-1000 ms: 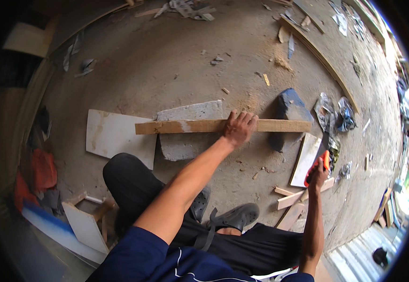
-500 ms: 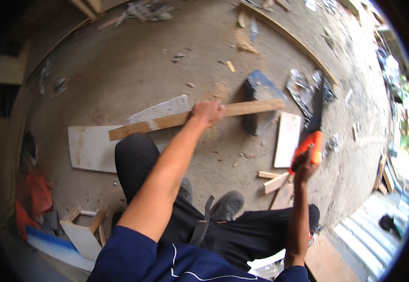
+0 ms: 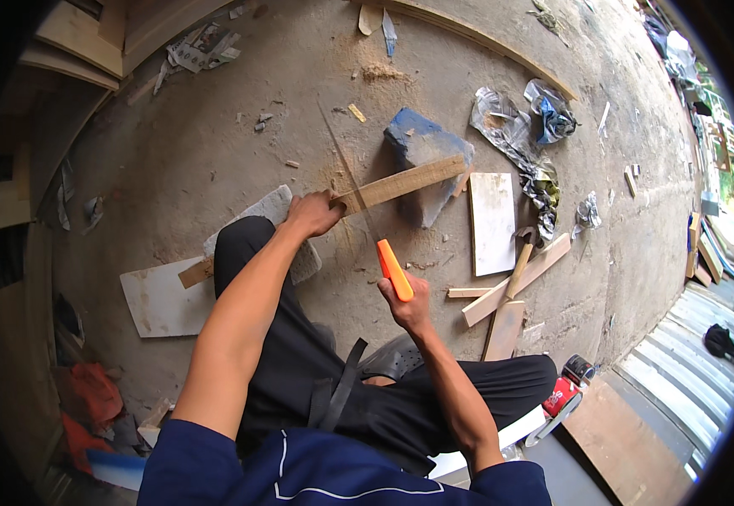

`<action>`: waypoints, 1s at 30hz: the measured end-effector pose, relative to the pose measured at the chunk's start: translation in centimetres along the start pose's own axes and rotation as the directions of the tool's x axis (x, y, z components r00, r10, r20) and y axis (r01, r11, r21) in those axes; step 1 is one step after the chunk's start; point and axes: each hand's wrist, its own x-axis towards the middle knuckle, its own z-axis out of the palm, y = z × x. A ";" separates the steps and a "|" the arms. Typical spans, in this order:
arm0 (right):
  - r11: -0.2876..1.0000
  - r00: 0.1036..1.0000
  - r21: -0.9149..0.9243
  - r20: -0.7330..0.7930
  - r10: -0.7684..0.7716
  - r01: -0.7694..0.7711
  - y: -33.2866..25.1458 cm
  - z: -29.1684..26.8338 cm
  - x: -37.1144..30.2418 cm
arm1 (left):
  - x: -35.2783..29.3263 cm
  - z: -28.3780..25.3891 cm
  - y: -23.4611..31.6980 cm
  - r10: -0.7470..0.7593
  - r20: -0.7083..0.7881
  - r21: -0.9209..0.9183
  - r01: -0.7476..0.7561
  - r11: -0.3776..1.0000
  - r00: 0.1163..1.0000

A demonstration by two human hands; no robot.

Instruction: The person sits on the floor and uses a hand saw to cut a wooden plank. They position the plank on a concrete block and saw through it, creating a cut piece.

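Observation:
My left hand (image 3: 313, 214) is closed round a narrow wooden strip (image 3: 413, 183), which slants up to the right across the floor. The strip's right part rests on a blue-painted block (image 3: 409, 128); its left end shows past my knee. In my right hand (image 3: 409, 304) is the orange handle of a handsaw (image 3: 395, 270). The thin blade runs up and left, crossing the strip just right of my left hand; whether its teeth touch the wood I cannot tell. Partly behind my knee and left hand lies a pale grey slab (image 3: 276, 206).
A white board (image 3: 160, 297) lies left, a smaller white panel (image 3: 492, 223) right. Beside that panel are a hammer (image 3: 518, 268), loose wood offcuts (image 3: 518, 282) and crumpled foil (image 3: 502, 122). A long wooden batten (image 3: 489, 44) lies at the back. A red can (image 3: 561, 396) stands by my right knee.
The handsaw has swung left from the right side, its blade now crossing the strip. My left hand has shifted left along the wood. The view has shifted too.

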 end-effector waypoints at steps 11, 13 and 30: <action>0.997 0.998 -0.069 0.050 0.034 -0.030 -1.8 1.4 1.0 | -1.8 -0.2 2.3 -0.167 -0.082 0.005 0.168 0.986 0.982; 0.997 0.998 -0.062 0.032 0.048 -0.046 -2.1 1.5 1.0 | -1.6 -0.3 2.4 -0.162 -0.124 -0.024 0.160 0.987 0.979; 0.991 0.991 0.005 -0.014 0.133 -0.133 -1.6 1.6 0.1 | 0.0 1.2 1.5 -0.293 -0.358 -0.115 0.269 0.956 0.886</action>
